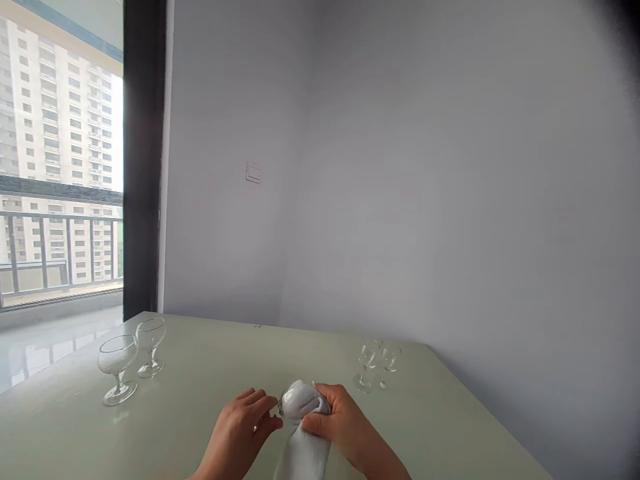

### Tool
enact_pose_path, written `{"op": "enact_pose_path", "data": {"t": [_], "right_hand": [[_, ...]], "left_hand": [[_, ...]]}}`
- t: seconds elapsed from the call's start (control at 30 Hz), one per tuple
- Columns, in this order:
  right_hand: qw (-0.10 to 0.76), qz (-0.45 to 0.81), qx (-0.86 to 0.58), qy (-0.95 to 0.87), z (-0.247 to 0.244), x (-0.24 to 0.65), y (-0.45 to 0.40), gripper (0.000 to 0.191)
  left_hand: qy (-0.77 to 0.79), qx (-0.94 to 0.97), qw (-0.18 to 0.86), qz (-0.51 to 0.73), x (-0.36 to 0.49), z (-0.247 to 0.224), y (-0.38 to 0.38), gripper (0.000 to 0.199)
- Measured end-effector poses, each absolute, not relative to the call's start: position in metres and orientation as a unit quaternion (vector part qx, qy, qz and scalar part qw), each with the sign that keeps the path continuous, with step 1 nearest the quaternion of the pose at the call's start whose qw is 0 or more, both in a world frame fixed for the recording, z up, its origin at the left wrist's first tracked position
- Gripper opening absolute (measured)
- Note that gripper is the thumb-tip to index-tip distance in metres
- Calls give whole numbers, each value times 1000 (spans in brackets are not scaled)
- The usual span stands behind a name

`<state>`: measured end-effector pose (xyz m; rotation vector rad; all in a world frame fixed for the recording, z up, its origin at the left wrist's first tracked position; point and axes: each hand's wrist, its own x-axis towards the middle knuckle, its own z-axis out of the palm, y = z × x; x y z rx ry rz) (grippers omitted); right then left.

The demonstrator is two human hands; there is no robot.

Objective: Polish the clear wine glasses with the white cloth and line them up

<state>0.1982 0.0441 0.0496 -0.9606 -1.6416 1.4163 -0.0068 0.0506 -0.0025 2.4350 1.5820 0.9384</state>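
Clear glass (296,400) held up between two hands over the near part of the counter (210,373), with a white cloth (306,457) bunched at its bowl and trailing toward the viewer. Its long axis appears to run crosswise, nearly level: the stem end points left and the mouth, hidden by cloth and fingers, right. Left hand (240,417): grip apparently pinching the stem end between thumb and fingertips. Right hand (347,423): grip pressed on the cloth at the bowl, thumb on the near side. Good handling would call for light, steady support at the stem, even pressure through the cloth, and no twisting of bowl against stem. Beyond, left: two wide-bowled glasses (118,363), upright. Beyond, right: two narrow glasses (367,357), upright, close together
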Motion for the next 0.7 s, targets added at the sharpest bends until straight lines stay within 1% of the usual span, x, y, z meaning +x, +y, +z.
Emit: {"op": "enact_pose_path", "data": {"t": [0.07, 0.1, 0.13, 0.17, 0.2, 0.27, 0.33, 0.37, 0.4, 0.43, 0.5, 0.6, 0.7], "right_hand": [[311, 518, -384, -698, 57, 206, 41, 14], [287, 511, -385, -713, 59, 209, 40, 16], [275, 509, -387, -718, 59, 211, 41, 18], [276, 510, -391, -715, 58, 211, 42, 17], [292, 515, -394, -703, 54, 209, 44, 15], [358, 554, -388, -643, 43, 200, 49, 11], [417, 619, -369, -555, 31, 188, 52, 14], [434, 647, -360, -514, 27, 182, 52, 18], [445, 663, -357, -486, 24, 178, 52, 21], [447, 666, -359, -478, 23, 175, 50, 23], [427, 634, -370, -528, 26, 174, 45, 23], [346, 548, -378, -660, 39, 181, 38, 21], [275, 489, -375, -738, 50, 191, 35, 21]], "left_hand": [[521, 785, 197, 271, -6, -4, 54, 13], [516, 778, 257, 250, -4, -6, 55, 13], [510, 774, 291, 237, -2, -8, 55, 14], [510, 775, 287, 240, -1, -10, 55, 13], [515, 780, 243, 258, 1, -11, 54, 12], [520, 791, 73, 314, 1, -13, 50, 17], [495, 788, -119, 345, -1, -12, 48, 25], [480, 788, -181, 342, -4, -11, 47, 25], [467, 790, -215, 334, -7, -10, 47, 23], [459, 795, -225, 326, -10, -8, 48, 20], [451, 814, -192, 312, -17, -5, 51, 14], [449, 836, -100, 299, -23, 0, 56, 13], [457, 847, 8, 272, -23, 4, 56, 11]]}}
